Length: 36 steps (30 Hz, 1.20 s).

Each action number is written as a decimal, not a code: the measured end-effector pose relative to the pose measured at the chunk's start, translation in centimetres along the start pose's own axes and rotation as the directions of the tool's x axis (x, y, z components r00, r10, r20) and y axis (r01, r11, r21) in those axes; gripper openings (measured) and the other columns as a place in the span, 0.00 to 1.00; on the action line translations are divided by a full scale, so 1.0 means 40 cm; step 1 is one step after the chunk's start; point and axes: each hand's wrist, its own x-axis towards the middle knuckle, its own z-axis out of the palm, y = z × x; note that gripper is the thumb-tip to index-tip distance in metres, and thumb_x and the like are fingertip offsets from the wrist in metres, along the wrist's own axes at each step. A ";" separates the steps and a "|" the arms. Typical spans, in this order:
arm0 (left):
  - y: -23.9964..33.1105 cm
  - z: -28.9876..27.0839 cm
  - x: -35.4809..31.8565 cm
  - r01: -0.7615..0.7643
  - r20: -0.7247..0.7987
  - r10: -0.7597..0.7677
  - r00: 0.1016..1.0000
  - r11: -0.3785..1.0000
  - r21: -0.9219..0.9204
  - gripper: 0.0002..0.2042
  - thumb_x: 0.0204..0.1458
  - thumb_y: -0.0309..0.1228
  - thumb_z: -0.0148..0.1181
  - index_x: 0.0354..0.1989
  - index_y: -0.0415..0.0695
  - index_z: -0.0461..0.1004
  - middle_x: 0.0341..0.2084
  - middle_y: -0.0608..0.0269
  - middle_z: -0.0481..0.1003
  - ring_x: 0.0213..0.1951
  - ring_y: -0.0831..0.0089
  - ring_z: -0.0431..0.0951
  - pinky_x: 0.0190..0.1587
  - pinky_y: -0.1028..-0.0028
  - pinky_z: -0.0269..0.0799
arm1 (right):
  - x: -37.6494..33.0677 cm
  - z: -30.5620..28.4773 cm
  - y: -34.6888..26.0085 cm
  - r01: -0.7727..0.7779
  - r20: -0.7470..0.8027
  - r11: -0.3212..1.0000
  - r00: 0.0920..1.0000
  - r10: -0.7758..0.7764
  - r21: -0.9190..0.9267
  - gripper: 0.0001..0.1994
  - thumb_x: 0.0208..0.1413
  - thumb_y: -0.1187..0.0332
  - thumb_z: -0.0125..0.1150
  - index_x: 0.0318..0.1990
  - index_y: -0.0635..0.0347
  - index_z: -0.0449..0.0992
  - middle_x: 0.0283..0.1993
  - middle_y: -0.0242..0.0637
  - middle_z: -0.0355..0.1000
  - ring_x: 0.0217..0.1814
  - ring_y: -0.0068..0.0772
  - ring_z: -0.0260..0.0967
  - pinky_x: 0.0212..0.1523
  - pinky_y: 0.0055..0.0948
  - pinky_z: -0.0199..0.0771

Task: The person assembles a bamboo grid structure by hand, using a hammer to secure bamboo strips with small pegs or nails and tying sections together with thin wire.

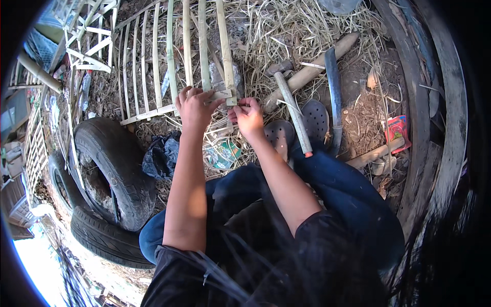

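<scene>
Dirt (355, 84) — fingers (203, 95) tight on slat (221, 95)

- Bamboo slat panel (187, 46): pale/greenish strips, approx. parallel, gaps btwn, running away twd top edge.
- Crosspiece (148, 114): thin pale strip across slats' near ends, partly hidden; squarish stubs overlap at R end.

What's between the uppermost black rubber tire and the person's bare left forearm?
A crumpled, dark plastic bag lies between them, seen in the head view.
</scene>
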 end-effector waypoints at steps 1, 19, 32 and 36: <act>0.002 0.000 0.001 -0.005 0.004 0.005 1.000 1.000 0.015 0.18 0.39 0.47 0.67 0.38 0.53 0.81 0.37 0.64 0.75 0.53 0.60 0.63 0.57 0.61 0.52 | -0.004 0.003 -0.002 0.010 -0.023 1.000 1.000 -0.010 -0.001 0.07 0.55 0.80 0.50 0.40 0.66 0.61 0.27 0.42 0.72 0.24 0.28 0.71 0.23 0.24 0.73; -0.002 0.012 0.033 -0.271 0.213 0.257 0.943 0.962 0.038 0.17 0.54 0.43 0.55 0.41 0.41 0.73 0.50 0.49 0.60 0.54 0.51 0.60 0.53 0.55 0.60 | -0.022 0.002 0.023 0.218 -0.189 0.971 0.954 -0.234 -0.101 0.06 0.49 0.80 0.59 0.34 0.69 0.68 0.27 0.42 0.74 0.27 0.28 0.74 0.28 0.22 0.74; -0.005 0.047 0.023 -0.220 0.229 0.239 0.944 0.970 -0.105 0.19 0.60 0.43 0.46 0.43 0.36 0.68 0.50 0.48 0.55 0.44 0.60 0.70 0.42 0.65 0.67 | -0.005 -0.016 0.036 0.197 -0.203 0.980 0.961 -0.189 0.018 0.06 0.47 0.77 0.61 0.32 0.64 0.70 0.21 0.46 0.72 0.22 0.44 0.73 0.23 0.34 0.70; -0.037 0.055 0.019 -0.268 0.193 0.278 0.941 0.960 -0.076 0.22 0.60 0.46 0.44 0.47 0.36 0.68 0.52 0.50 0.56 0.47 0.59 0.69 0.44 0.64 0.68 | -0.004 -0.011 0.039 0.211 -0.204 0.977 0.957 -0.205 0.012 0.06 0.48 0.75 0.61 0.31 0.63 0.70 0.19 0.46 0.71 0.20 0.42 0.72 0.21 0.34 0.69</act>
